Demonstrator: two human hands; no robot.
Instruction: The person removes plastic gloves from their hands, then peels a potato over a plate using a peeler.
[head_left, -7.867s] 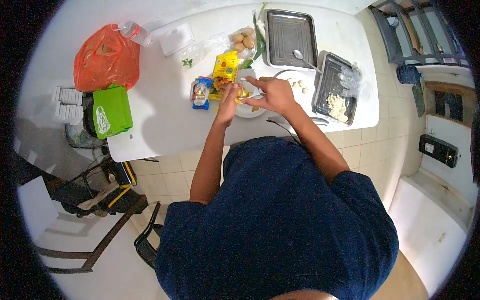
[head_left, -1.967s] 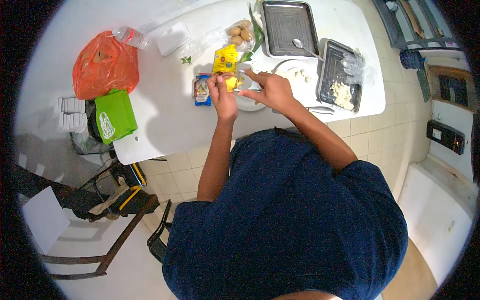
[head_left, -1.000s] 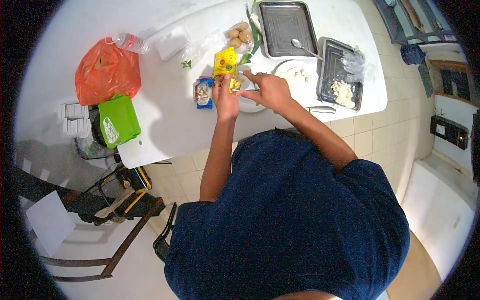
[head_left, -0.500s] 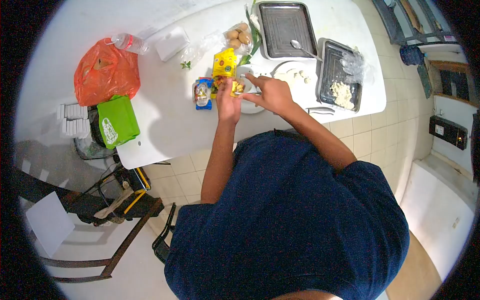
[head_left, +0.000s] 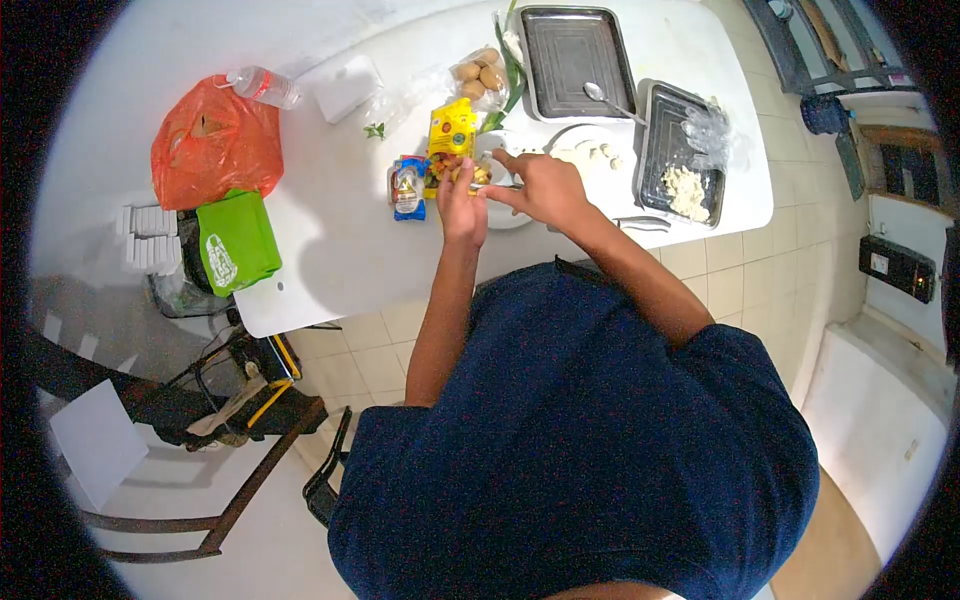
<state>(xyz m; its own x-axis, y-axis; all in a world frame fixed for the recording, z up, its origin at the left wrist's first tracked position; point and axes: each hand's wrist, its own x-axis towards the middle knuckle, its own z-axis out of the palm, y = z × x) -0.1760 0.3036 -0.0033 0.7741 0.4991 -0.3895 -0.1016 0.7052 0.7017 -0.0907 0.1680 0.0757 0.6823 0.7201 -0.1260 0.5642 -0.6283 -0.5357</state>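
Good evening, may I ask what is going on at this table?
A person is working on a small yellowish piece of food, held in the left hand, with a thin metallic tool in the right hand. Both hands are above a white plate. A yellow packet and a blue packet lie close by. Farther right, a dark tray holds pale, crumbly food. What exactly the piece is, I cannot tell.

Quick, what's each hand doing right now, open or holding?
Left hand: fingers closed on a small yellowish piece; exactly what it is can't be told.
Right hand: closed on a thin tool, apparently a knife.
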